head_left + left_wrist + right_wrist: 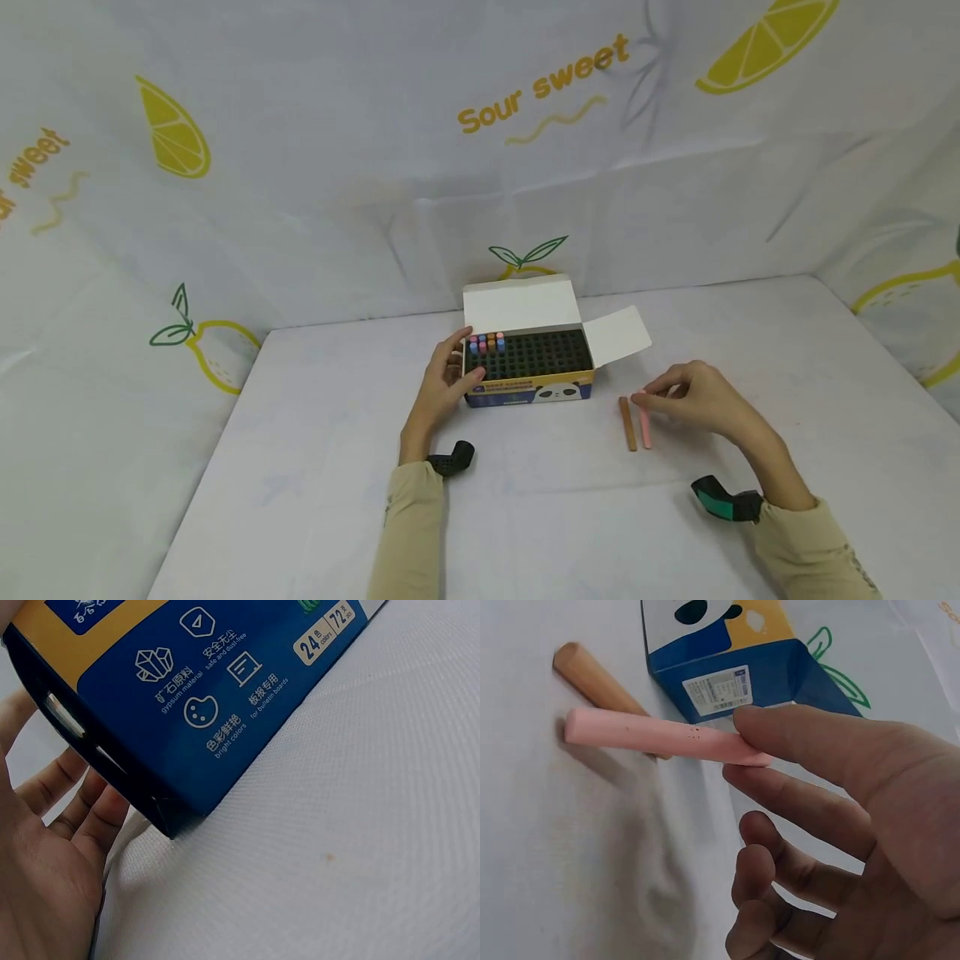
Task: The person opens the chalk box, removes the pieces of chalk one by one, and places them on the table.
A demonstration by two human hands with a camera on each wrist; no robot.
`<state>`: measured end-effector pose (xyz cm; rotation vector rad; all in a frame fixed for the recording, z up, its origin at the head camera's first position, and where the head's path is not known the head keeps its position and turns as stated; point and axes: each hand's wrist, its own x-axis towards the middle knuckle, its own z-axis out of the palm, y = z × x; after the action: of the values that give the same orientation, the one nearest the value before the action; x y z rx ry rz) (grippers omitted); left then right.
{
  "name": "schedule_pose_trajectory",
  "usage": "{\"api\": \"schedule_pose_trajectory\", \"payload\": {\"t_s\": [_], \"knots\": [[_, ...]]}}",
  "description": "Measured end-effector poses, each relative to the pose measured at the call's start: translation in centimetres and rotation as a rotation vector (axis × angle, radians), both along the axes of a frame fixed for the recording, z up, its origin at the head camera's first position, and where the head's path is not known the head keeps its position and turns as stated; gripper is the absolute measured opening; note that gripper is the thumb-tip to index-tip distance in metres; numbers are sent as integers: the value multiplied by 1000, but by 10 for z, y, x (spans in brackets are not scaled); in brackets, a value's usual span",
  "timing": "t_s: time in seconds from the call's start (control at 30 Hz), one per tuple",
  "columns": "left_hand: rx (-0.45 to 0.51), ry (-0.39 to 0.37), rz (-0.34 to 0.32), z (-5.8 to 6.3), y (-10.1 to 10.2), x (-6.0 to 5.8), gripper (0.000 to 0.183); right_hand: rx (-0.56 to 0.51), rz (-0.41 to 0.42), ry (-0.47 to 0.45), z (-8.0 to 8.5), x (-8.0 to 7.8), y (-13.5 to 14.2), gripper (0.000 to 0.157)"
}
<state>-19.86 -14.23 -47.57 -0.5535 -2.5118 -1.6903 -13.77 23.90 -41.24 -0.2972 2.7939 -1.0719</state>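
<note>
Pink chalk (647,433) right of the box (521,394)
Left hand (441,392) holds the box; right hand (697,400) pinches the pink chalk, beside brown chalk (627,425).

The left hand (49,859) holds the end of a blue-and-yellow box (176,742) on white cloth (322,817).
</note>
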Motion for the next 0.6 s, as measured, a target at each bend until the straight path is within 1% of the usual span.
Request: {"api": "schedule_pose_trajectory", "payload": {"t_s": [0.13, 0.33, 0.6], "knots": [[-4, -4, 2, -1, -1, -1, 73, 20, 2, 46, -6, -3, 1, 25], [6, -4, 3, -2, -1, -2, 70, 8, -6, 47, -13, -6, -2, 23], [10, -19, -3, 0, -1, -1, 71, 11, -16, 48, -21, -7, -1, 23]]}}
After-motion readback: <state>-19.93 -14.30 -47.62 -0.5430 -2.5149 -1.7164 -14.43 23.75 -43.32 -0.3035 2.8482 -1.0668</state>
